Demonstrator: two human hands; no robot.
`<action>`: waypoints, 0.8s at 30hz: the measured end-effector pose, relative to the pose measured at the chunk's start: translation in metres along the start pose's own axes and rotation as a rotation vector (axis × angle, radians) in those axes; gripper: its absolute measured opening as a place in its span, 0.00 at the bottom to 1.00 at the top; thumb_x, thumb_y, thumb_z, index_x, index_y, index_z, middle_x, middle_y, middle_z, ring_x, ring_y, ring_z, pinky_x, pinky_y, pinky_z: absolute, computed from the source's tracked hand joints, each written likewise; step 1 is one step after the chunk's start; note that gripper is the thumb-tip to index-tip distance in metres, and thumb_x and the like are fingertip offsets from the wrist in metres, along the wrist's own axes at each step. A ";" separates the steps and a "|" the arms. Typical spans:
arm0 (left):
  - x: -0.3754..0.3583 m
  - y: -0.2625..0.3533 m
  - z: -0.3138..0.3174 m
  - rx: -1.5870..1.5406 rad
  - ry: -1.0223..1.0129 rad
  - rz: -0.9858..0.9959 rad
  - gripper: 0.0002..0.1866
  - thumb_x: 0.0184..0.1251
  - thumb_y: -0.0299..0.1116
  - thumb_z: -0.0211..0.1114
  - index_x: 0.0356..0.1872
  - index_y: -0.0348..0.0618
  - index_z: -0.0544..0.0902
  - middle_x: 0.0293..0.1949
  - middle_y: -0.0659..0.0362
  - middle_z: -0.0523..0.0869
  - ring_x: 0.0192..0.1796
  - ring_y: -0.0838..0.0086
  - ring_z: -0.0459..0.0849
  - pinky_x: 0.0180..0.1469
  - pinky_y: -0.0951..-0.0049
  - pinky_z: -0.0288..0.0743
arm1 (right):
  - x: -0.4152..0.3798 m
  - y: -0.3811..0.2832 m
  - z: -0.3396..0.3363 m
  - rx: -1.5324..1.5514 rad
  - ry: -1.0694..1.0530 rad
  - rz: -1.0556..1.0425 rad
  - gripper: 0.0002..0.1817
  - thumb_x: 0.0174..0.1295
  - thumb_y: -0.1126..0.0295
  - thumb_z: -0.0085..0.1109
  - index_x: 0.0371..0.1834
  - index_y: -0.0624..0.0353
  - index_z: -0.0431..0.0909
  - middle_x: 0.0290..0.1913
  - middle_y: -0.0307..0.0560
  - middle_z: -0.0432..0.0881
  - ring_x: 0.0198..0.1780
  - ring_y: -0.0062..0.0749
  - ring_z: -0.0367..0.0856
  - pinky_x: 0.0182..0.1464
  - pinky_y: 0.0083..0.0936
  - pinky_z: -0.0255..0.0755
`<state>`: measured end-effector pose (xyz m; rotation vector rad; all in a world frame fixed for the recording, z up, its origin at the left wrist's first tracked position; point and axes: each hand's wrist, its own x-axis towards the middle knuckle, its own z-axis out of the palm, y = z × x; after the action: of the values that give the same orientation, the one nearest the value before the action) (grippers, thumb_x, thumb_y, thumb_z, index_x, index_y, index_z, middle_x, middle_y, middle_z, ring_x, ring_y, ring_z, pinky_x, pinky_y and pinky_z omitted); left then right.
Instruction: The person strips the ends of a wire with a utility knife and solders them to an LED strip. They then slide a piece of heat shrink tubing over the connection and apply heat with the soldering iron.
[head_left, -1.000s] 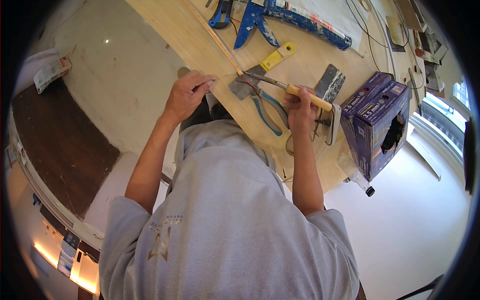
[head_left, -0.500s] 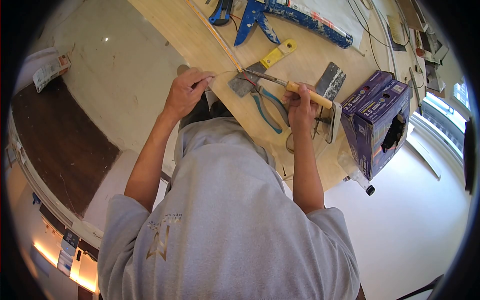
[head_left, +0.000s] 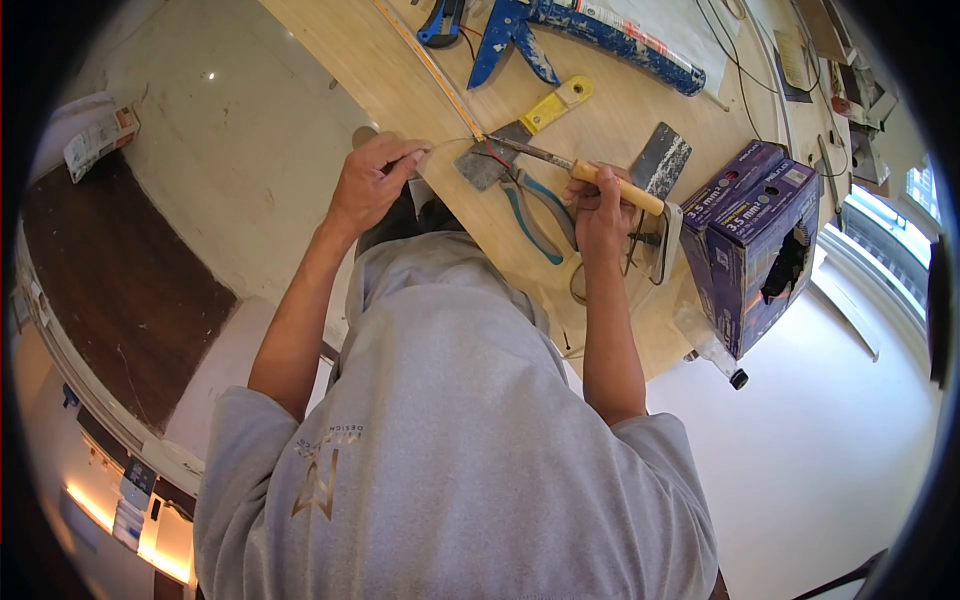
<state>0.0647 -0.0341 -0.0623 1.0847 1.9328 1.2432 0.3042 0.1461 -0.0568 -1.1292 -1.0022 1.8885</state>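
My left hand (head_left: pixel 378 178) pinches the end of a thin wire (head_left: pixel 448 143), which runs to the end of a narrow LED strip (head_left: pixel 430 65). In my right hand (head_left: pixel 602 215) is a soldering iron with a wooden handle (head_left: pixel 640 196). Its metal tip points left and meets the strip's end, above the grey blade of a yellow-handled scraper (head_left: pixel 555 107). A short red wire shows at the same spot. Teal-handled pliers (head_left: pixel 535 225) lie just below, left of my right hand.
A blue caulking gun (head_left: pixel 620 43) and a blue cutter (head_left: pixel 441 22) lie at the table's (head_left: pixel 350 50) far side. Right of my right hand are a dark scraper blade (head_left: pixel 661 160), a purple box (head_left: pixel 750 235) and a plastic bottle (head_left: pixel 716 350). Loose cables cross the upper right.
Both hands keep nearly the same pose and hold the same things. The scraper under the strip's end has shifted very slightly.
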 end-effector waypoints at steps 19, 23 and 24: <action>-0.001 0.001 0.002 0.029 0.019 -0.011 0.07 0.64 0.23 0.63 0.41 0.36 0.85 0.25 0.57 0.78 0.29 0.75 0.74 0.34 0.75 0.68 | -0.001 -0.001 0.002 -0.022 -0.003 -0.011 0.10 0.66 0.69 0.57 0.40 0.67 0.75 0.32 0.53 0.80 0.29 0.32 0.81 0.30 0.27 0.78; -0.001 0.001 0.002 0.008 0.028 -0.012 0.07 0.64 0.25 0.63 0.41 0.37 0.85 0.25 0.56 0.78 0.28 0.73 0.73 0.33 0.74 0.68 | -0.001 -0.001 0.002 -0.034 0.006 -0.003 0.10 0.65 0.68 0.57 0.40 0.67 0.75 0.32 0.53 0.80 0.28 0.32 0.81 0.30 0.27 0.78; -0.001 0.001 0.002 0.007 0.026 -0.014 0.07 0.64 0.25 0.63 0.41 0.37 0.85 0.25 0.56 0.78 0.28 0.73 0.73 0.33 0.74 0.68 | -0.001 0.000 0.001 -0.036 0.005 -0.004 0.10 0.66 0.68 0.57 0.40 0.67 0.74 0.32 0.53 0.80 0.28 0.32 0.81 0.30 0.27 0.78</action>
<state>0.0673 -0.0341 -0.0625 1.0618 1.9618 1.2495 0.3033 0.1453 -0.0557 -1.1513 -1.0385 1.8708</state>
